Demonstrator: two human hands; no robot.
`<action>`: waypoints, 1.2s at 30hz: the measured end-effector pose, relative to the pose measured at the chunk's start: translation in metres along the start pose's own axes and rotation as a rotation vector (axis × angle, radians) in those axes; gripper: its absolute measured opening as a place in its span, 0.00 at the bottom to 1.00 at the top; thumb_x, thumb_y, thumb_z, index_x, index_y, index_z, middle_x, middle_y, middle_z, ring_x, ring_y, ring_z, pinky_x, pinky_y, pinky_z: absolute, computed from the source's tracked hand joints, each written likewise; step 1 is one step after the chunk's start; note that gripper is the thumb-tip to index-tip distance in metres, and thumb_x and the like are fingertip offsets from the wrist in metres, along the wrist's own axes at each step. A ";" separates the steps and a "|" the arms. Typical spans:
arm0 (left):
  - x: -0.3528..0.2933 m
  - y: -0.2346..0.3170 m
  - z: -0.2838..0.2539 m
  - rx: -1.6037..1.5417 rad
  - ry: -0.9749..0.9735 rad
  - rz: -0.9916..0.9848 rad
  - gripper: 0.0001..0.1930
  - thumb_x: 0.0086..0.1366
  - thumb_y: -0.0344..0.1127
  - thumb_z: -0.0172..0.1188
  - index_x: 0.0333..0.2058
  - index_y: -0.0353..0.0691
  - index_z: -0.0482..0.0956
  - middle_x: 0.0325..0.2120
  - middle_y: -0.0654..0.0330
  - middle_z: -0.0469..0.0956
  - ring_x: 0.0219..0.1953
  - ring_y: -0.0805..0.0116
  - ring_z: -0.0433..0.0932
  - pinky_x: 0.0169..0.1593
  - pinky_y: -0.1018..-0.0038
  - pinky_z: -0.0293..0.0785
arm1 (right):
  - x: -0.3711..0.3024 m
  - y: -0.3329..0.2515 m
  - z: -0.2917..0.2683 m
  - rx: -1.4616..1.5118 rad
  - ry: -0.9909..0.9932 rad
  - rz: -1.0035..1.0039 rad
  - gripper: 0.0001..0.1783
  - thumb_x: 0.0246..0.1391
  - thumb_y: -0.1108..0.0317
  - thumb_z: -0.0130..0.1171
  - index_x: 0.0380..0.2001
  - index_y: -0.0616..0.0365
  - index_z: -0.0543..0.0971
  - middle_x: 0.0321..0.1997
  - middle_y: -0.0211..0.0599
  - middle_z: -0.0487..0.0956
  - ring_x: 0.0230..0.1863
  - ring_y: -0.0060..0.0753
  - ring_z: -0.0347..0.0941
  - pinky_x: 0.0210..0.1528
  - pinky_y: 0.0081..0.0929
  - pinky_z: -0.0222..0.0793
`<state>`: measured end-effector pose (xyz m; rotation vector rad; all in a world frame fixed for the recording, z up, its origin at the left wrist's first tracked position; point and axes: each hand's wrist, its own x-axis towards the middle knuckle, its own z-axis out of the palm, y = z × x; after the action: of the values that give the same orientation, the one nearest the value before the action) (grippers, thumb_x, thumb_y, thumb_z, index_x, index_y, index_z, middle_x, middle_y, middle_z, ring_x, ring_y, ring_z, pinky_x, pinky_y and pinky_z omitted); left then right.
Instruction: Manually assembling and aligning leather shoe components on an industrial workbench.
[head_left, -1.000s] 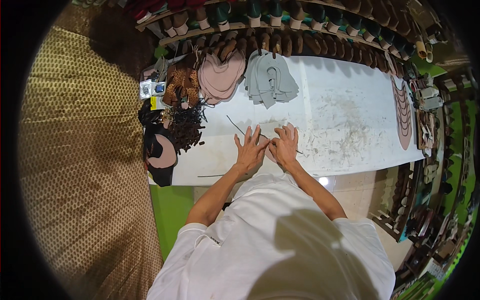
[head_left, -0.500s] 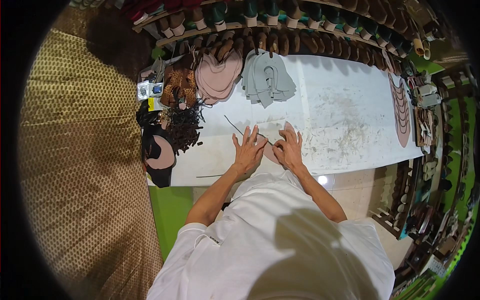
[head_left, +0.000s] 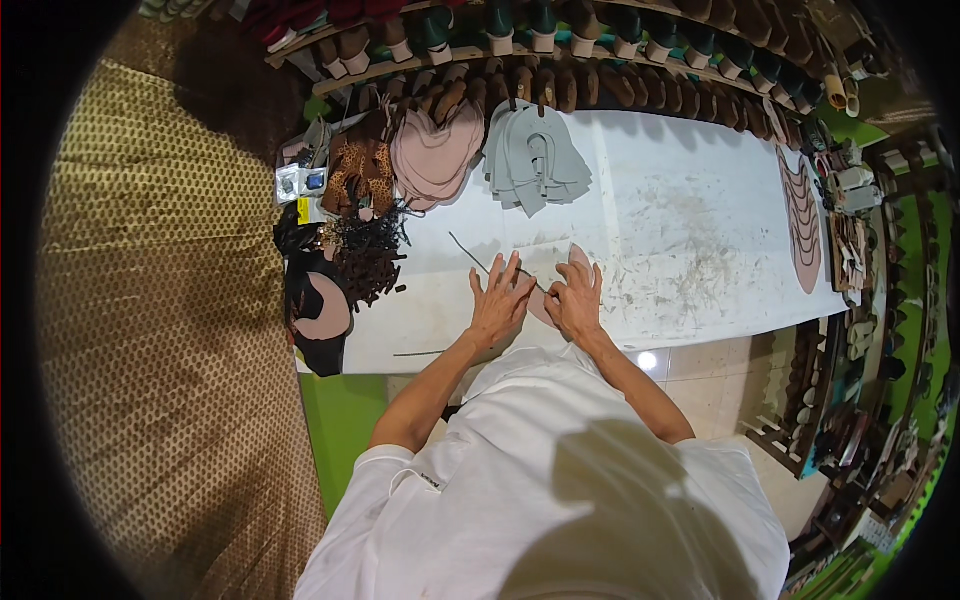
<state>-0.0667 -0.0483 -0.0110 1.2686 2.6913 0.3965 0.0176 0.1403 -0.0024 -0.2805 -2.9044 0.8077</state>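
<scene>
A flat pink leather-like piece [head_left: 541, 306] lies on the white table between my hands, partly covered by them. Its pointed tip shows beyond my right fingers. A thin dark strip [head_left: 466, 248] runs from the table on the left, under my left fingers, to the piece's edge. My left hand [head_left: 497, 308] has thumb and index finger pinched on this strip, the other fingers raised. Close beside it, my right hand [head_left: 576, 304] pinches with thumb and index finger at the strip where it meets the pink piece; the exact contact is hidden.
A second dark strip [head_left: 420, 353] lies near the table's front edge. Stacks of pink pieces [head_left: 436, 155] and grey pieces [head_left: 538, 165] lie at the back. Dark short bits [head_left: 365, 262] are heaped left. Wavy pink pieces [head_left: 801, 225] lie far right. Shoes line the shelf [head_left: 560, 48] behind.
My right fingers have curled in slightly and shifted a little left. My left hand and the pink piece stay almost in place.
</scene>
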 end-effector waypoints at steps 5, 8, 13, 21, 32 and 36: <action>0.002 0.008 -0.007 -0.133 0.003 -0.060 0.27 0.68 0.36 0.60 0.65 0.65 0.74 0.78 0.53 0.47 0.78 0.45 0.45 0.67 0.23 0.39 | 0.002 0.001 0.002 -0.011 -0.014 0.001 0.08 0.48 0.64 0.68 0.29 0.56 0.89 0.60 0.40 0.77 0.71 0.47 0.63 0.78 0.64 0.37; 0.000 0.013 -0.014 -0.072 -0.046 0.019 0.25 0.69 0.37 0.58 0.64 0.63 0.75 0.78 0.54 0.47 0.78 0.45 0.44 0.67 0.23 0.38 | 0.001 0.003 0.004 -0.016 -0.013 0.000 0.08 0.49 0.63 0.68 0.29 0.56 0.89 0.59 0.40 0.77 0.71 0.47 0.63 0.78 0.63 0.38; -0.004 0.018 -0.014 -0.001 -0.079 0.016 0.23 0.71 0.43 0.57 0.64 0.63 0.76 0.78 0.56 0.47 0.79 0.46 0.43 0.67 0.22 0.37 | -0.002 0.004 -0.005 0.000 -0.046 0.017 0.10 0.50 0.62 0.69 0.32 0.55 0.89 0.60 0.40 0.77 0.70 0.48 0.64 0.78 0.60 0.40; -0.009 0.017 -0.003 -0.026 -0.094 -0.006 0.25 0.73 0.53 0.55 0.68 0.65 0.71 0.79 0.54 0.42 0.79 0.44 0.39 0.67 0.21 0.34 | -0.024 0.030 -0.011 -0.011 0.136 0.024 0.14 0.53 0.60 0.69 0.40 0.56 0.87 0.62 0.42 0.76 0.69 0.49 0.66 0.75 0.53 0.50; -0.009 0.014 0.000 0.019 -0.057 0.034 0.25 0.73 0.52 0.57 0.66 0.62 0.73 0.79 0.53 0.43 0.79 0.44 0.40 0.67 0.22 0.35 | -0.037 0.034 -0.026 0.079 -0.007 0.066 0.08 0.48 0.63 0.67 0.27 0.56 0.85 0.64 0.43 0.74 0.73 0.54 0.60 0.78 0.61 0.39; -0.007 0.015 -0.002 0.033 -0.063 0.057 0.24 0.73 0.52 0.57 0.66 0.62 0.73 0.79 0.53 0.43 0.79 0.45 0.40 0.67 0.22 0.36 | -0.039 0.031 -0.025 0.095 -0.025 0.057 0.08 0.47 0.63 0.67 0.25 0.56 0.83 0.64 0.42 0.74 0.75 0.54 0.57 0.78 0.64 0.36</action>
<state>-0.0518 -0.0450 -0.0044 1.3453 2.6251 0.3151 0.0646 0.1709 -0.0001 -0.3480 -2.8823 0.9621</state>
